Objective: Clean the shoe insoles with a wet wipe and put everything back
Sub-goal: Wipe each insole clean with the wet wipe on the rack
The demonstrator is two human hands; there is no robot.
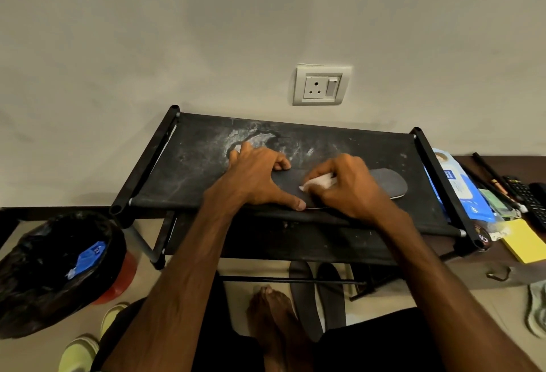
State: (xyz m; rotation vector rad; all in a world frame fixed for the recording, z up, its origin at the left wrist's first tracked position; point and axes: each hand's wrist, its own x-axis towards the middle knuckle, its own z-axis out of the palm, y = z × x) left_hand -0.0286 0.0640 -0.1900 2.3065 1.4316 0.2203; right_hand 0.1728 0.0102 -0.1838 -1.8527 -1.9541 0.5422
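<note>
Here the insole [387, 184] lies flat near the front edge of the shoe rack's [183, 164] top shelf, with its long axis running left to right. The left hand [260, 176] pins its left end with spread fingers and grips nothing. The right hand [351, 185] sits over the middle, fingers curled round a wet wipe [317, 183] pressed to the surface. The uncovered end extends to that hand's right, so the stroke probably goes that way, unobstructed. A wipes pack [461, 191] lies beyond the right rail, a lined bin [53, 268] stands left, and 2 dark insole shapes [301, 297] lie on the floor below.
</note>
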